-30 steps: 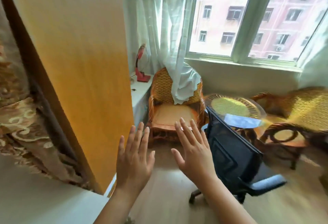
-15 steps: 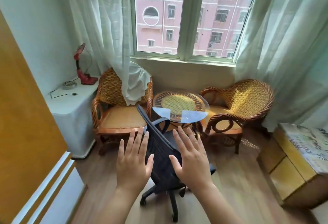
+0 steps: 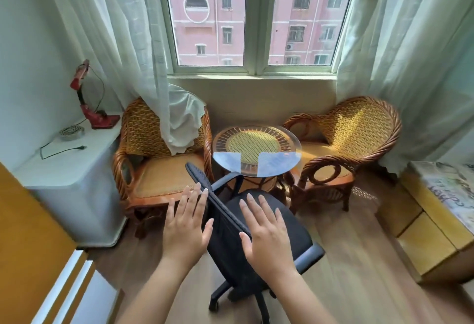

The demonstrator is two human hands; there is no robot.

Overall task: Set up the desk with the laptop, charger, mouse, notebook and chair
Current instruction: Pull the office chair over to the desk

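Note:
A black office chair on castors stands on the wooden floor in front of me, its mesh backrest edge-on between my hands. My left hand is held out flat with straight fingers on the left side of the backrest. My right hand is spread flat over the seat on the right side. Neither hand grips anything, and I cannot tell whether they touch the chair. No laptop, charger, mouse or notebook is in view.
Two wicker armchairs flank a round glass-topped table under the window. A white cabinet with a red lamp is at left, an orange panel at lower left, a yellow bed frame at right.
My view has swung right from the orange panel to the window corner. The office chair has come to the centre, and my flat hands are now either side of its backrest.

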